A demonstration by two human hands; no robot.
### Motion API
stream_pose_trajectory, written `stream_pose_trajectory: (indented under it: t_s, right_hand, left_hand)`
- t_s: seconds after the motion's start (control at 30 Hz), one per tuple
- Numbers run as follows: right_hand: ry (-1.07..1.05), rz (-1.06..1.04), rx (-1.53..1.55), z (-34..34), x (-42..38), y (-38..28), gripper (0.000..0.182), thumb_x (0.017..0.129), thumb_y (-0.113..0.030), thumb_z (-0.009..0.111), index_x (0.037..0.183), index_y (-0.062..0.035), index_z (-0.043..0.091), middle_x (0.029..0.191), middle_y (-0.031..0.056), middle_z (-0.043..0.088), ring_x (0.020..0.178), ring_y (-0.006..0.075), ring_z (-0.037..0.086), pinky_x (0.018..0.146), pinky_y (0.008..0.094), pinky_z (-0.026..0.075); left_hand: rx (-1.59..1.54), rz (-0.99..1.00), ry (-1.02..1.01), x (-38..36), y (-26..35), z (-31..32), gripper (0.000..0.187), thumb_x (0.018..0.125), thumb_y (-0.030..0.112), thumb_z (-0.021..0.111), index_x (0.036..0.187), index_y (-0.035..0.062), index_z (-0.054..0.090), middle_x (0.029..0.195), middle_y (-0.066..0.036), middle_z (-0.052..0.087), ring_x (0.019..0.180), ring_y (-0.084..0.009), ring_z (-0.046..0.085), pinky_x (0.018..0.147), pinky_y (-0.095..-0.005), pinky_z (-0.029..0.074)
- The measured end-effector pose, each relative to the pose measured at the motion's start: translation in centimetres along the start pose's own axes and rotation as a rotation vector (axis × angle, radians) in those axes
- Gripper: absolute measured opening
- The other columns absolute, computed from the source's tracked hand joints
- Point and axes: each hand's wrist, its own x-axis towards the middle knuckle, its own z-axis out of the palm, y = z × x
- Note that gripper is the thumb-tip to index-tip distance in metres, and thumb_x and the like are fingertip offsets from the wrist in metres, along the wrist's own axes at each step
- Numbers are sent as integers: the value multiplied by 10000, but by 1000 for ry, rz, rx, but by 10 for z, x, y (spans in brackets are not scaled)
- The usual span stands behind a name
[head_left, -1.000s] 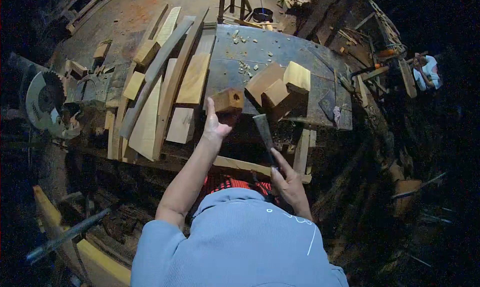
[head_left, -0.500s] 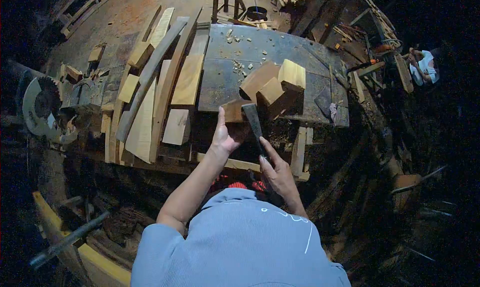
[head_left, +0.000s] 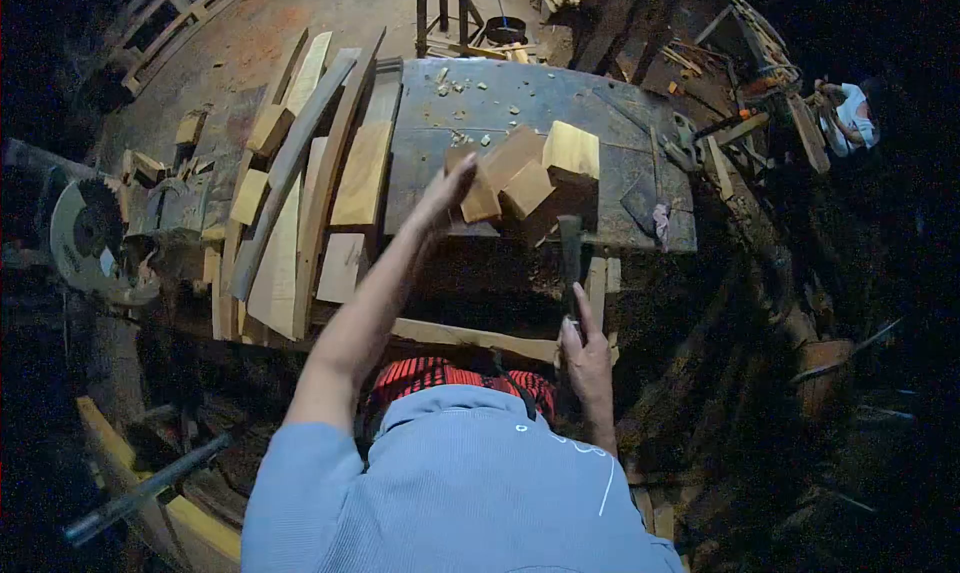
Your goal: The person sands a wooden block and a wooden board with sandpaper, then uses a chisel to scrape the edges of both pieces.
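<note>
My left hand (head_left: 446, 195) is at the table's near edge, against the left side of a small wooden block (head_left: 480, 201). Its thumb points up and its fingers are mostly hidden, with some blur. The block stands tilted beside a longer brown block (head_left: 516, 155) and two pale-ended blocks (head_left: 528, 188) (head_left: 574, 151). Lower right, in front of the table, my right hand (head_left: 588, 358) is closed around a chisel (head_left: 571, 253), its dark flat blade pointing up and away from me.
Long boards (head_left: 345, 113) and offcuts lie along the left of the worktable (head_left: 430, 103). Wood chips (head_left: 455, 85) are scattered toward its far side. A circular saw blade (head_left: 95, 218) stands at far left. Another person (head_left: 855, 118) sits at far right.
My left hand has moved forward with the wooden block, bringing it up beside the other blocks on the table. My right hand has shifted right and slightly back with the chisel.
</note>
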Motion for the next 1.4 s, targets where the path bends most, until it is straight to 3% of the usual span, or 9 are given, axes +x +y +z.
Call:
stream_pose_trajectory:
  t_s: [0.1, 0.43, 0.47, 0.7, 0.93, 0.97, 1.03, 1.23, 1.4]
  right_hand:
    - [200, -463, -268, -11, 0, 60, 487, 889, -166, 481, 1358, -164, 350, 960, 124, 597, 712, 164, 560, 708, 313, 478]
    - [1, 138, 262, -3, -35, 62, 518, 897, -84, 466, 1379, -199, 313, 625, -9, 448, 479, 66, 403, 439, 212, 376]
    - [5, 121, 248, -3, -33, 60, 514, 900, -88, 462, 1379, -202, 312, 622, -7, 451, 480, 66, 407, 440, 213, 378]
    - [7, -10, 109, -10, -19, 38, 476, 911, -101, 446, 1370, -149, 328, 634, 4, 471, 500, 71, 423, 469, 216, 387]
    - [5, -151, -278, -9, -3, 57, 446, 904, -132, 447, 1342, -110, 368, 1280, 174, 444, 1077, 236, 477, 921, 346, 366]
    - [-5, -230, -343, -5, -4, 53, 446, 901, -127, 445, 1340, -107, 367, 1306, 174, 423, 1140, 244, 435, 957, 344, 332]
    - [-14, -310, -416, 2, -9, 49, 447, 898, -121, 443, 1338, -104, 367, 1332, 174, 402, 1202, 253, 394, 992, 341, 299]
    - [-118, -88, -275, 27, -36, 31, 471, 887, -153, 469, 1341, -97, 353, 1316, 195, 417, 1228, 256, 396, 1000, 315, 298]
    - [-109, 3, -234, 39, -49, 21, 470, 879, -151, 479, 1334, -123, 369, 1261, 211, 470, 1174, 287, 457, 958, 333, 345]
  left_hand:
    - [967, 625, -1, 92, 18, -18, 644, 761, 437, 654, 1155, -33, 460, 1009, -228, 585, 898, -319, 599, 777, -396, 492]
    - [1361, 517, 188, 278, -77, -16, 734, 565, 547, 761, 985, -14, 545, 1004, -247, 579, 945, -369, 567, 793, -430, 465]
    - [1225, 275, 158, 181, -27, 32, 770, 697, 541, 656, 1203, 5, 435, 1173, -254, 486, 1081, -415, 468, 918, -469, 383]
    - [1160, 1104, 626, 41, -15, -65, 510, 698, 320, 720, 1063, 8, 550, 997, -176, 573, 946, -335, 536, 835, -403, 423]
    - [1186, 873, 1396, -73, 44, -271, 530, 725, 309, 642, 1137, 21, 475, 1055, -244, 484, 982, -388, 458, 870, -468, 371]
    - [1208, 329, 1420, -94, 67, -263, 684, 728, 346, 658, 1266, 38, 368, 1199, -262, 417, 1104, -406, 398, 931, -458, 343]
    - [1210, 331, 1459, -94, 68, -305, 712, 721, 420, 670, 1256, 31, 405, 1214, -256, 449, 1132, -396, 419, 923, -441, 366]
    - [1113, 52, 748, -90, 91, -375, 602, 679, 472, 713, 1028, -5, 595, 895, -182, 638, 822, -279, 613, 737, -391, 462]
    - [1151, -2, 634, -82, 92, -369, 660, 631, 455, 757, 1050, -20, 572, 946, -213, 620, 863, -280, 605, 750, -384, 461]
